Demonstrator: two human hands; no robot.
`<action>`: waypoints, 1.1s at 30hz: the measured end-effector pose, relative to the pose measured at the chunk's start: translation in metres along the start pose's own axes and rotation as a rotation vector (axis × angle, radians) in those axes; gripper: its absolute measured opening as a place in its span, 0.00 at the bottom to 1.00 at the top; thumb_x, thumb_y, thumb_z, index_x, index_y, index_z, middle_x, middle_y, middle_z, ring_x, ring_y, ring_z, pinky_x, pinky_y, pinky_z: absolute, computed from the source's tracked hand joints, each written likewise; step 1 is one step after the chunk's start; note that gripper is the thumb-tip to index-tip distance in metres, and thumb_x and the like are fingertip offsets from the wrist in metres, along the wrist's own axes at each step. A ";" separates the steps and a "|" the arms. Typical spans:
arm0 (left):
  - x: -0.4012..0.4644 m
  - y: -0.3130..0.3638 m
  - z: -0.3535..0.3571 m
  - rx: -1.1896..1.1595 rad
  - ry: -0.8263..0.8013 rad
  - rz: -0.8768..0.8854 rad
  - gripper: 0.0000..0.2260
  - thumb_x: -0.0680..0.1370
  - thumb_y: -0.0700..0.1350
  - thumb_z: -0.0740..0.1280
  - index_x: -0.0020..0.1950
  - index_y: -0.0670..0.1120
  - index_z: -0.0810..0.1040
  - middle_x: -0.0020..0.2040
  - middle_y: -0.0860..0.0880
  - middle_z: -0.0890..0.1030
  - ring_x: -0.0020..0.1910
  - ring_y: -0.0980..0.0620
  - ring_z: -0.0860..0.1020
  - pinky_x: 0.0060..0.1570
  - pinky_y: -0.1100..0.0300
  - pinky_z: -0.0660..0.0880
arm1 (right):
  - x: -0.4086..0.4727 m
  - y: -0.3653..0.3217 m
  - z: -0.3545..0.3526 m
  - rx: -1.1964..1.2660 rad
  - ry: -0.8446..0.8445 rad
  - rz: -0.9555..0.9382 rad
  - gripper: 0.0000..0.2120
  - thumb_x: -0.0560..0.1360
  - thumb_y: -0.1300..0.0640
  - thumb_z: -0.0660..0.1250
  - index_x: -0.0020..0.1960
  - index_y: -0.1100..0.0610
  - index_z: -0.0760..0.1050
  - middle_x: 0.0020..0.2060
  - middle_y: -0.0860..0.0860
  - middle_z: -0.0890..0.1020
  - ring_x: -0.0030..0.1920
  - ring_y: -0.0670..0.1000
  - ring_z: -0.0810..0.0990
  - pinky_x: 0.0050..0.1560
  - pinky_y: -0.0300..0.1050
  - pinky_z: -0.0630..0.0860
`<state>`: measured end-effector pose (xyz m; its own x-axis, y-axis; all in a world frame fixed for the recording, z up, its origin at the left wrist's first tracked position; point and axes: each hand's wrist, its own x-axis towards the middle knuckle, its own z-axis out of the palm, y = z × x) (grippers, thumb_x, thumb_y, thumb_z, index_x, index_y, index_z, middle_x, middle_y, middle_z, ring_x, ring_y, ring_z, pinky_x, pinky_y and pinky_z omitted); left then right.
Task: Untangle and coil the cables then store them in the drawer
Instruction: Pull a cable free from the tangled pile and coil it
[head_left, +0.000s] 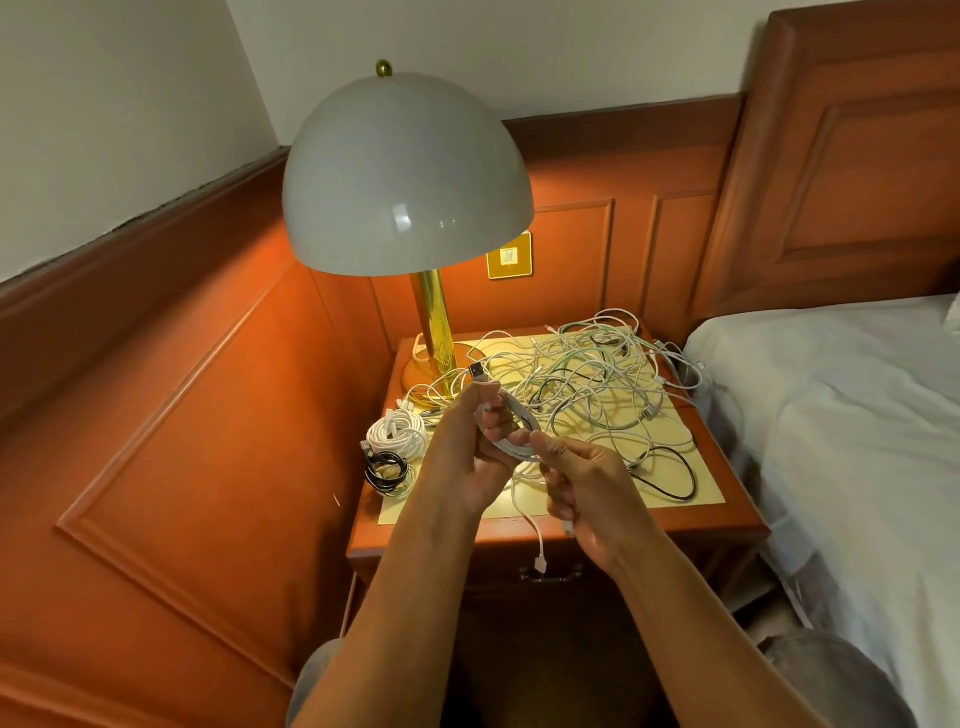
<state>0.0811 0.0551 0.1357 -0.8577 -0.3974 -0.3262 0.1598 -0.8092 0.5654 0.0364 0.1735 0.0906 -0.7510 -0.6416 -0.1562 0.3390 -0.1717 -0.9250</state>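
A white cable (511, 426), smooth and round, is wound into a few loops above the front of the nightstand (727, 519). The left hand (475, 452) curls its fingers round one side of the loops, with a metal USB plug (478, 371) sticking up above the thumb. The right hand (587, 488) pinches the other side of the loops between thumb and forefinger, and the cable's free end hangs down past the drawer handle (550, 574), ending in a small white plug (540, 564).

Behind the hands, a loose tangle of cables (587, 379), white, pale green and black, sprawls over the glossy yellow top. At the left edge lie two finished coils, touching each other: a white coil (397, 431) and, nearer the front, a black coil (385, 470).

The nightstand is reddish polished wood, like the panelled wall. A lamp (408, 176) with a smooth pale dome shade and a brass stem stands at the back left. A brass wall plate (509, 255) sits behind it. A bed with a wrinkled white sheet (841, 415) lies to the right. No writing is legible.
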 end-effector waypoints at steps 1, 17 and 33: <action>0.000 0.000 0.002 0.015 0.005 -0.013 0.07 0.68 0.36 0.66 0.37 0.44 0.68 0.25 0.51 0.64 0.20 0.57 0.61 0.23 0.65 0.66 | -0.001 0.000 0.001 -0.017 0.023 -0.025 0.09 0.73 0.52 0.71 0.47 0.57 0.85 0.27 0.49 0.62 0.26 0.46 0.57 0.25 0.39 0.56; -0.016 -0.002 -0.019 0.752 0.052 0.076 0.09 0.81 0.43 0.63 0.44 0.40 0.77 0.38 0.46 0.73 0.36 0.51 0.71 0.38 0.58 0.67 | -0.007 -0.007 -0.009 -0.253 0.229 -0.105 0.05 0.77 0.56 0.68 0.46 0.56 0.82 0.20 0.41 0.72 0.24 0.40 0.67 0.30 0.39 0.63; -0.011 -0.027 -0.054 0.906 0.168 0.216 0.10 0.82 0.44 0.60 0.44 0.41 0.74 0.33 0.45 0.75 0.32 0.52 0.71 0.37 0.59 0.69 | -0.018 -0.017 -0.048 0.386 -0.176 0.126 0.10 0.70 0.64 0.62 0.42 0.62 0.83 0.34 0.57 0.76 0.31 0.52 0.77 0.32 0.44 0.79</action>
<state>0.1126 0.0576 0.0828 -0.7612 -0.6134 -0.2108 -0.1943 -0.0944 0.9764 0.0170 0.2235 0.0926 -0.5933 -0.7875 -0.1669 0.6339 -0.3293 -0.6998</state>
